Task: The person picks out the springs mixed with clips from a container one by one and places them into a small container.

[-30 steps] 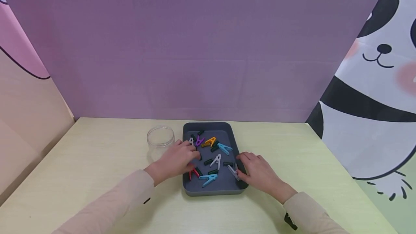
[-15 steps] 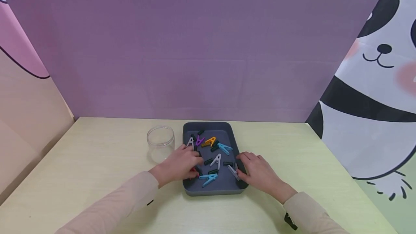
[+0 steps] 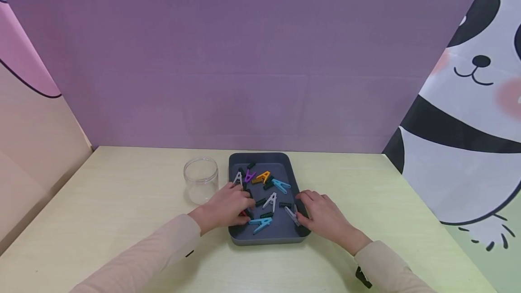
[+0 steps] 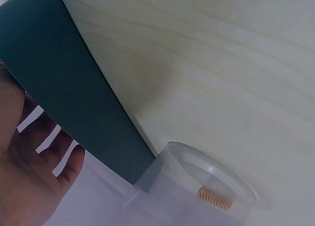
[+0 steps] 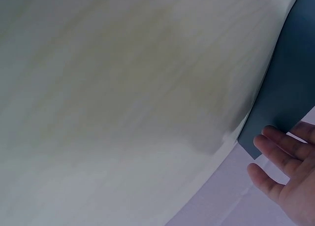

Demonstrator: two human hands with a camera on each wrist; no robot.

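Observation:
My left hand point(image 3: 224, 207) reaches over the left rim of the dark grey tray point(image 3: 268, 240), fingers spread and bent in above the clips. Thumb and index finger stand apart, with a red clip and black coils point(image 3: 249, 213) partly hidden beneath. No held thing shows there. My right hand point(image 3: 323, 217) rests on the tray's right rim, its thumb by a grey clip point(image 3: 291, 216). In the right wrist view its fingers point(image 5: 275, 154) touch the outer wall. Blue clips point(image 3: 261, 224), a white clip point(image 3: 271, 200), an orange clip point(image 3: 264, 176) and a purple clip point(image 3: 249, 176) lie inside.
A clear round jar point(image 3: 201, 180) stands left of the tray, close to my left hand. Inside it the left wrist view shows a copper-coloured coil point(image 4: 215, 198). Beneath all is a pale wooden table point(image 3: 134, 193), with a purple cloth backdrop point(image 3: 244, 58) behind.
My left hand has shifted right and slightly down in the tray, uncovering the white clip at the far left and covering most of the red clip. My right hand stays put.

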